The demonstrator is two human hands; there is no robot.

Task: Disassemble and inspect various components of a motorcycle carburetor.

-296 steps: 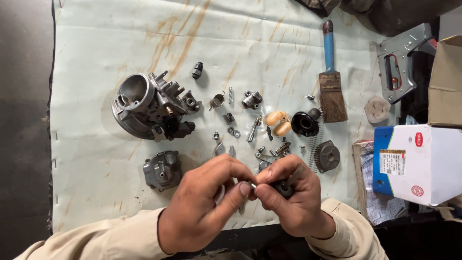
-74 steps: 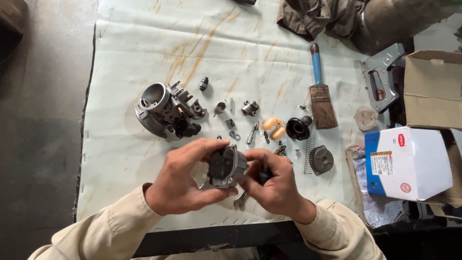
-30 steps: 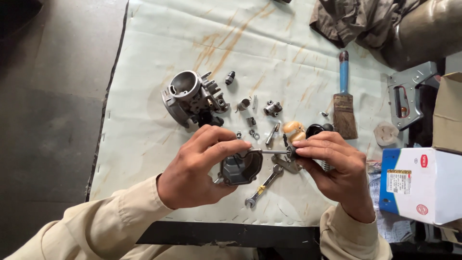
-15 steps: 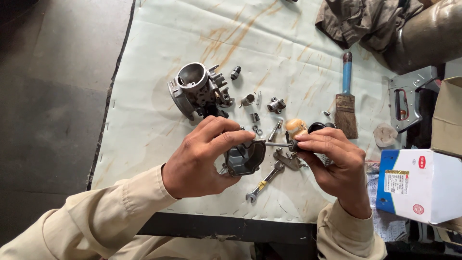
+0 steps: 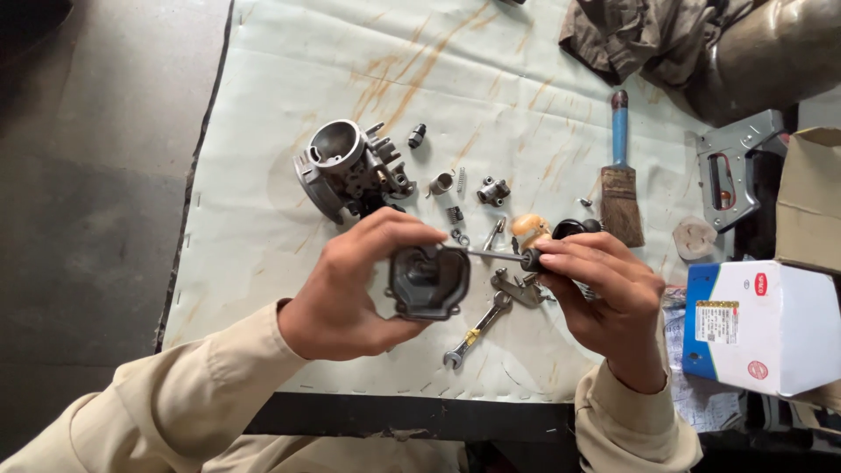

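Since half a second ago we have turned the dark bowl-shaped cover (image 5: 428, 282) so its hollow faces up at us, and our hands sit a touch lower over the counter (image 5: 263, 263). Our left hand (image 5: 350, 289) has a firm grip on that cover, thumb under it and fingers curled over its top edge. Our right hand (image 5: 604, 302) pinches the black handle of a small screwdriver (image 5: 499, 256), whose thin shaft runs level to the left and meets the cover's upper rim. Below the hands a small spanner (image 5: 477, 330) lies on the pale sheet, with a flat metal bracket (image 5: 519, 289) just beside it. Farther up rests the grey carburettor body (image 5: 346, 171), with springs, screws and small fittings scattered to its right. A blue-handled brush (image 5: 621, 171) lies near the right edge, and a white and blue box (image 5: 758, 328) stands beside our right wrist.
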